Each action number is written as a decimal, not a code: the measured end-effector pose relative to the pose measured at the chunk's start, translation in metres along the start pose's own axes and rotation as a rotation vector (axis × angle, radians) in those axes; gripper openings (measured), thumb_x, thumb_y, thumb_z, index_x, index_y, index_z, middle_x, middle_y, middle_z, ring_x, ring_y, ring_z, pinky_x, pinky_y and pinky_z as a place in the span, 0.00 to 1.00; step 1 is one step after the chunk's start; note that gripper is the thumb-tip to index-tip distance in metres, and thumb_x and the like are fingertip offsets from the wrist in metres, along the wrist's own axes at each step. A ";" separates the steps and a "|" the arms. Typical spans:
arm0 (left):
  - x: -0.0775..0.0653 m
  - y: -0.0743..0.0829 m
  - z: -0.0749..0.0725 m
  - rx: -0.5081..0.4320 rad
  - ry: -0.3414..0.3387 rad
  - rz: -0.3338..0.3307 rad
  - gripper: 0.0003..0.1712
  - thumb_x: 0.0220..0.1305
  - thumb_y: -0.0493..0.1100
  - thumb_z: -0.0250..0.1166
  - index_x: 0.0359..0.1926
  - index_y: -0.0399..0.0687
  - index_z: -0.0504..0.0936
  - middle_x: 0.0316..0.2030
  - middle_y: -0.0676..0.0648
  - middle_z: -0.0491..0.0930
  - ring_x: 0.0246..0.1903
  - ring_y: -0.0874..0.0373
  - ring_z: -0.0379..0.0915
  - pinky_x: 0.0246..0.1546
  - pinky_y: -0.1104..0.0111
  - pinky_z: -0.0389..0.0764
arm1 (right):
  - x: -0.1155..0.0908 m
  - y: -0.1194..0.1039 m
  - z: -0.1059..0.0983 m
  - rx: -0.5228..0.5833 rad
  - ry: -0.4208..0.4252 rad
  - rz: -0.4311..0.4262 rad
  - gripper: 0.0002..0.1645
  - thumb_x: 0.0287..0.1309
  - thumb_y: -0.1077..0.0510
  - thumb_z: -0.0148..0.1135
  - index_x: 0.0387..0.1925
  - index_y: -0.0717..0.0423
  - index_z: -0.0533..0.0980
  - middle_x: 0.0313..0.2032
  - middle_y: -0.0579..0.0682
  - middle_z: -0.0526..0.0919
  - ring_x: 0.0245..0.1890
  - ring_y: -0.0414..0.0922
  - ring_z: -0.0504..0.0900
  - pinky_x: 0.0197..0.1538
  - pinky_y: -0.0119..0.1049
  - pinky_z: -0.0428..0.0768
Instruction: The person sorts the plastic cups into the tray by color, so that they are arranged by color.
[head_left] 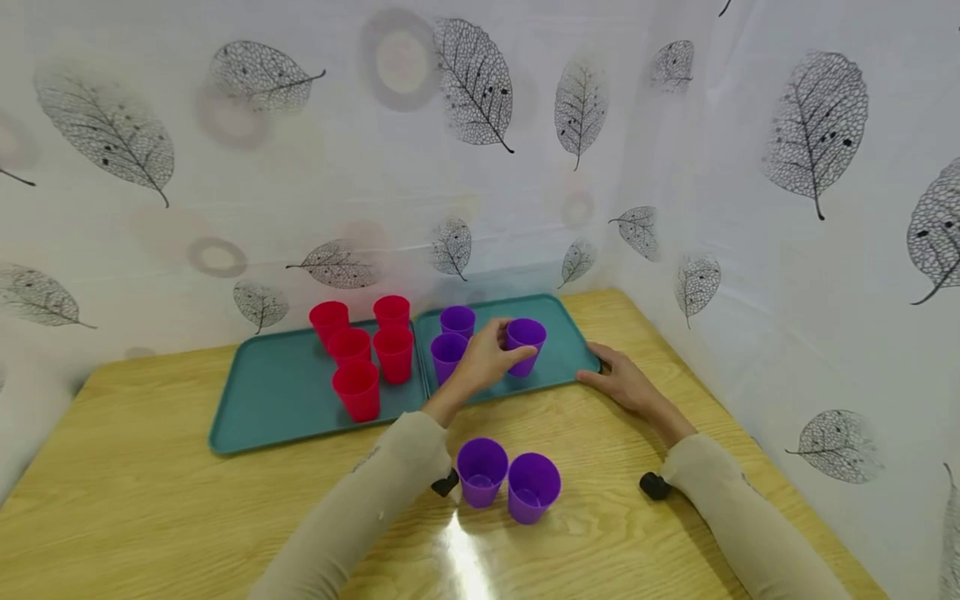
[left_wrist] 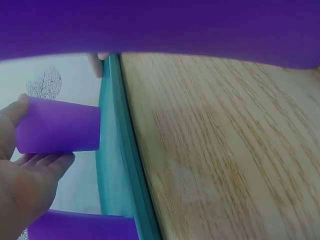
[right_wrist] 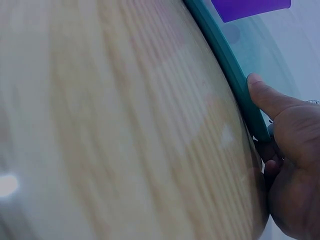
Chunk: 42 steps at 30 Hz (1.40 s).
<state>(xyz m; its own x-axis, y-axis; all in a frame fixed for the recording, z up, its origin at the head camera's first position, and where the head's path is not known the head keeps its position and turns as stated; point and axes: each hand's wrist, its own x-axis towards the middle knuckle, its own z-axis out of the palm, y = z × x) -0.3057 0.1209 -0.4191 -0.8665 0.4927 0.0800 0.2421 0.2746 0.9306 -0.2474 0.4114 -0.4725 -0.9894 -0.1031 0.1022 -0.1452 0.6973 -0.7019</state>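
My left hand (head_left: 484, 362) grips a purple cup (head_left: 527, 343) between thumb and fingers, upright over the right teal tray (head_left: 561, 333). In the left wrist view the held cup (left_wrist: 60, 126) shows sideways, its base near the tray; whether it touches is unclear. Two more purple cups, a back one (head_left: 457, 318) and a front one (head_left: 447, 353), stand on that tray's left side, partly behind my hand. My right hand (head_left: 624, 380) holds the tray's near right corner. Its thumb (right_wrist: 265, 92) lies on the rim (right_wrist: 240, 85), and the other fingers are mostly hidden.
Two purple cups, one left (head_left: 482, 473) and one right (head_left: 534, 490), stand on the wooden table (head_left: 150, 467) nearer me, beside my left forearm. Several red cups (head_left: 357, 388) stand on the left teal tray (head_left: 273, 387). A leaf-patterned curtain (head_left: 525, 200) borders the back and right.
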 end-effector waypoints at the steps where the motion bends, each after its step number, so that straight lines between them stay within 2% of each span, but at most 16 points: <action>1: 0.000 -0.001 0.001 0.005 -0.001 0.000 0.43 0.66 0.49 0.74 0.74 0.37 0.65 0.67 0.36 0.73 0.65 0.45 0.73 0.62 0.58 0.79 | 0.000 0.000 0.000 0.001 0.000 0.001 0.47 0.70 0.51 0.67 0.76 0.72 0.56 0.75 0.72 0.59 0.76 0.67 0.54 0.78 0.61 0.51; 5: 0.000 -0.004 0.004 0.030 -0.001 -0.005 0.40 0.66 0.47 0.74 0.71 0.36 0.67 0.64 0.36 0.76 0.63 0.45 0.75 0.61 0.59 0.80 | 0.000 -0.002 0.002 0.002 0.000 -0.001 0.47 0.70 0.52 0.67 0.76 0.72 0.56 0.74 0.72 0.60 0.76 0.67 0.54 0.78 0.61 0.51; 14: -0.005 -0.011 0.006 0.062 -0.022 -0.024 0.40 0.67 0.48 0.73 0.71 0.37 0.65 0.63 0.35 0.77 0.63 0.44 0.75 0.60 0.57 0.80 | 0.002 -0.002 0.003 0.002 -0.002 -0.009 0.47 0.70 0.51 0.67 0.76 0.72 0.57 0.74 0.72 0.60 0.76 0.67 0.55 0.77 0.61 0.52; 24: -0.010 -0.013 0.004 0.108 -0.068 -0.029 0.48 0.67 0.49 0.74 0.77 0.35 0.58 0.71 0.31 0.68 0.70 0.41 0.67 0.70 0.54 0.70 | 0.002 -0.004 0.002 -0.009 -0.002 -0.009 0.47 0.70 0.51 0.67 0.76 0.72 0.57 0.74 0.72 0.60 0.76 0.68 0.55 0.77 0.62 0.52; 31: -0.023 -0.011 -0.001 0.092 -0.116 -0.024 0.49 0.70 0.49 0.70 0.80 0.36 0.53 0.75 0.33 0.63 0.73 0.40 0.61 0.71 0.50 0.68 | 0.001 -0.001 0.001 -0.010 -0.005 -0.002 0.46 0.70 0.50 0.67 0.76 0.71 0.57 0.74 0.72 0.60 0.76 0.68 0.55 0.76 0.63 0.53; 36: -0.032 -0.016 -0.009 0.067 -0.117 0.010 0.49 0.71 0.48 0.69 0.80 0.37 0.53 0.75 0.35 0.63 0.74 0.40 0.60 0.70 0.50 0.69 | 0.001 0.001 0.000 -0.015 -0.007 0.000 0.46 0.71 0.51 0.66 0.76 0.71 0.57 0.74 0.73 0.59 0.76 0.69 0.54 0.76 0.64 0.54; 39: -0.042 -0.020 -0.017 0.050 -0.116 0.030 0.47 0.71 0.47 0.69 0.80 0.37 0.53 0.75 0.35 0.63 0.73 0.40 0.61 0.70 0.51 0.70 | 0.001 0.001 0.001 -0.021 -0.014 -0.006 0.46 0.71 0.51 0.66 0.76 0.72 0.57 0.74 0.73 0.59 0.75 0.70 0.54 0.76 0.64 0.54; 42: -0.055 -0.022 -0.024 0.042 -0.149 0.046 0.46 0.72 0.46 0.68 0.80 0.36 0.54 0.75 0.36 0.64 0.73 0.41 0.62 0.69 0.52 0.72 | 0.002 0.000 0.001 -0.025 -0.019 -0.005 0.47 0.71 0.50 0.66 0.76 0.72 0.56 0.74 0.73 0.59 0.75 0.70 0.55 0.76 0.64 0.55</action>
<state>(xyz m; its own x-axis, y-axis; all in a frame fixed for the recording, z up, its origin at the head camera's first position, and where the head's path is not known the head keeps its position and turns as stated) -0.2736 0.0676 -0.4349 -0.7808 0.6214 0.0652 0.3003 0.2817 0.9113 -0.2492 0.4108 -0.4732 -0.9884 -0.1201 0.0924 -0.1507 0.7142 -0.6836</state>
